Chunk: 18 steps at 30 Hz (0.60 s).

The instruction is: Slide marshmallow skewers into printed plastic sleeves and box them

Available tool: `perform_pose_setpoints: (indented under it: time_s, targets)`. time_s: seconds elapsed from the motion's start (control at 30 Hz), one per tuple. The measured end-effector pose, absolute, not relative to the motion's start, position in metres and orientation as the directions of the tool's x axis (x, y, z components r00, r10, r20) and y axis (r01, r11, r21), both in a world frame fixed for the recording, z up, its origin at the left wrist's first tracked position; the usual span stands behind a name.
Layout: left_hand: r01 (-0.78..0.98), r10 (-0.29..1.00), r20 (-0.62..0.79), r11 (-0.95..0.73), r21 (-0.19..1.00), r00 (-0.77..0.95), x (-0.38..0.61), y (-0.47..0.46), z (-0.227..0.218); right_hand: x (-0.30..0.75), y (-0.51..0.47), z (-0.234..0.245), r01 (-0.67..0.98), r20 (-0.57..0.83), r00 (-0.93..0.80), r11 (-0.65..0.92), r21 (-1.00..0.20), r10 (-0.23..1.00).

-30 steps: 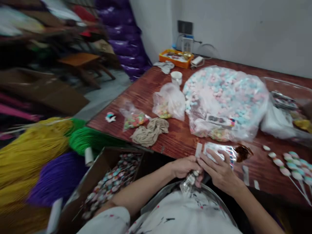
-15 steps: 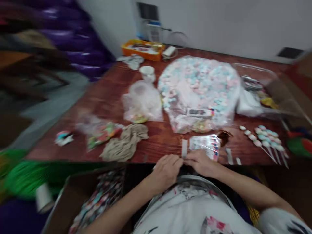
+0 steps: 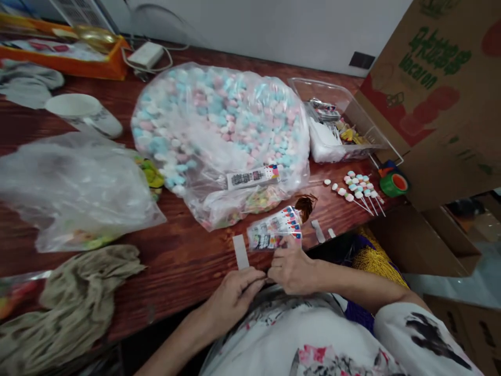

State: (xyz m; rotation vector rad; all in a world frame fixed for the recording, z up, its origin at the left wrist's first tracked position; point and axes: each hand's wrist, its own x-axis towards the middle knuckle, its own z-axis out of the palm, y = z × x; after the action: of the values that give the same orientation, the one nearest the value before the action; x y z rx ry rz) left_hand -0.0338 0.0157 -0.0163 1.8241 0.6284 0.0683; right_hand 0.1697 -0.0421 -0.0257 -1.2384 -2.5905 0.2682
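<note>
My left hand (image 3: pixel 235 292) and my right hand (image 3: pixel 291 269) meet at the near edge of the wooden table (image 3: pixel 188 261), fingertips pinched together. What they pinch is hidden between the fingers. Just beyond my right hand lies a stack of small printed packets (image 3: pixel 274 232), touching its fingers. A white paper strip (image 3: pixel 240 251) lies on the table just above my left hand. A large clear bag of pink, blue and white candies (image 3: pixel 219 120) fills the middle of the table.
Candy sticks (image 3: pixel 358 190) and a green tape roll (image 3: pixel 393 184) lie at the right, by a clear tray (image 3: pixel 344 125) and a big cardboard box (image 3: pixel 438 94). At the left are a plastic bag (image 3: pixel 74 188), a beige cloth (image 3: pixel 74 297), a white cup (image 3: pixel 84 112) and an orange tray (image 3: pixel 58 49).
The view has swung right and closer to the table. My hands stay together at the table edge; the clear wrapper seen in them a second ago no longer shows.
</note>
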Motion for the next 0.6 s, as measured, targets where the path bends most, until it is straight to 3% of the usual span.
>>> perform_pose_setpoints:
  time_s: [0.07, 0.13, 0.2, 0.27, 0.3, 0.37, 0.43, 0.5, 0.6]
  targets:
    - [0.335, 0.501, -0.075, -0.454, 0.825, 0.862, -0.028, 0.008, -0.019, 0.176, -0.047, -0.025, 0.754, 0.055, -0.502, 0.468, -0.46, 0.863]
    - [0.317, 0.521, 0.022, -0.552, 0.772, 0.853, -0.023, 0.003, -0.022, 0.191, -0.049, -0.021, 0.69, 0.026, -0.402, 0.321, -0.648, 0.915]
    - [0.312, 0.544, 0.042, -0.54, 0.782, 0.838, -0.017, 0.003, -0.022, 0.217, -0.044, -0.017, 0.611, 0.053, -0.205, 0.17, -0.773, 0.977]
    - [0.306, 0.569, 0.007, -0.452, 0.838, 0.822, -0.009, 0.006, -0.02, 0.254, -0.033, -0.017, 0.597, 0.115, 0.128, 0.016, -0.802, 0.985]
    - [0.306, 0.58, -0.03, -0.385, 0.871, 0.814, -0.004, 0.008, -0.018, 0.273, -0.025, -0.018, 0.63, 0.166, 0.285, -0.054, -0.774, 0.944]
    - [0.308, 0.589, -0.135, -0.205, 0.929, 0.797, 0.005, 0.01, -0.014, 0.306, -0.01, -0.024, 0.759, 0.216, 0.421, -0.212, -0.616, 0.881]
    - [0.303, 0.581, -0.248, 0.004, 0.953, 0.775, 0.015, 0.011, -0.011, 0.327, 0.004, -0.031, 0.841, 0.18, 0.429, -0.319, -0.436, 0.885]
    - [0.29, 0.576, -0.333, 0.169, 0.942, 0.747, 0.022, 0.01, -0.013, 0.334, 0.016, -0.037, 0.892, 0.134, 0.384, -0.33, -0.309, 0.913]
    - [0.282, 0.596, -0.393, 0.274, 0.919, 0.701, 0.027, 0.009, -0.017, 0.334, 0.029, -0.039, 0.941, 0.103, 0.303, -0.281, -0.188, 0.947]
